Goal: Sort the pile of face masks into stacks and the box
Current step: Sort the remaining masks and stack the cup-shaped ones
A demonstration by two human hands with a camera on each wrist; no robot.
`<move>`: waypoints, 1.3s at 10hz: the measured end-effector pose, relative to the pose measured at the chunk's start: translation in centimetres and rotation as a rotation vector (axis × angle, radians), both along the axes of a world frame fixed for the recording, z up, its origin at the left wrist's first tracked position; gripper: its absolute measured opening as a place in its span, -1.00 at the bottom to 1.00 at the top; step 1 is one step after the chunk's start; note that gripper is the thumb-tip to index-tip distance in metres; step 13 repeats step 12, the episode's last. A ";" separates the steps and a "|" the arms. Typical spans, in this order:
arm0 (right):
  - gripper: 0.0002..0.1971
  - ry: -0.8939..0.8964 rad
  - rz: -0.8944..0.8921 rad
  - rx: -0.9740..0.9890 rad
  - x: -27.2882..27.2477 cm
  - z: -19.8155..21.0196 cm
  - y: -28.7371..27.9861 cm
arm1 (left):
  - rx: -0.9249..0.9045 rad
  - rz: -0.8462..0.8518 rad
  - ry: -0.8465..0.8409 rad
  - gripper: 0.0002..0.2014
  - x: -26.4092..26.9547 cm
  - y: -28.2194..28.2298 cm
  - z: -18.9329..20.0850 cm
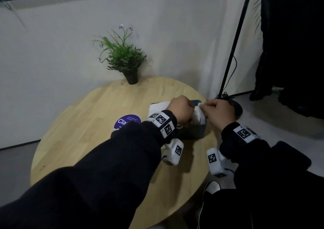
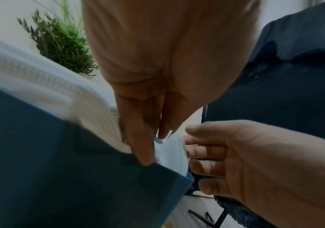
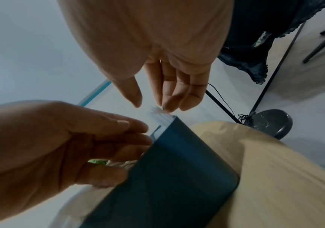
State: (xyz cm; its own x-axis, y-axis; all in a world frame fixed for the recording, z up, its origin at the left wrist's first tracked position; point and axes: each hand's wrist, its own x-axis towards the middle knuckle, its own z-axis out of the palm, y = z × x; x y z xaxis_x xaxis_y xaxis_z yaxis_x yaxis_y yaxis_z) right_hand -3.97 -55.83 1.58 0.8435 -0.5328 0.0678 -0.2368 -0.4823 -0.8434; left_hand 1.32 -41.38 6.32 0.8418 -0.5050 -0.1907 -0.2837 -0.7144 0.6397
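A dark blue box [image 1: 192, 132] stands near the right edge of the round wooden table [image 1: 84, 137]. A bundle of white masks [image 1: 199, 115] stands upright in it. More white masks [image 1: 158, 106] stick out on its far left side. Both hands are over the box. In the left wrist view, my left hand [image 2: 152, 148] has straight fingers pressed against the bundle [image 2: 172, 152]. In the right wrist view, my right hand [image 3: 152, 106] has straight fingers. Their tips touch the masks' top edges [image 3: 158, 115], with the thumb just apart. The box's inside is hidden.
A potted plant [image 1: 126, 60] stands at the table's far edge. A purple round sticker [image 1: 127, 121] lies left of the box. A black stand pole [image 1: 235, 40] and its round base [image 1: 235, 108] are just past the table's right edge, with a dark curtain [image 1: 294, 44] beyond.
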 end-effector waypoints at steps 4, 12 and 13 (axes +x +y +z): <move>-0.56 0.161 0.013 0.558 0.2 -0.9 2.2 | -0.224 0.481 -0.331 -0.55 0.8 8.5 -2.7; -0.60 0.170 0.305 0.716 5.1 -1.3 18.4 | -0.658 0.844 0.356 -0.39 3.8 29.4 -4.3; -0.60 0.170 0.305 0.716 5.1 -1.3 18.4 | -0.658 0.844 0.356 -0.39 3.8 29.4 -4.3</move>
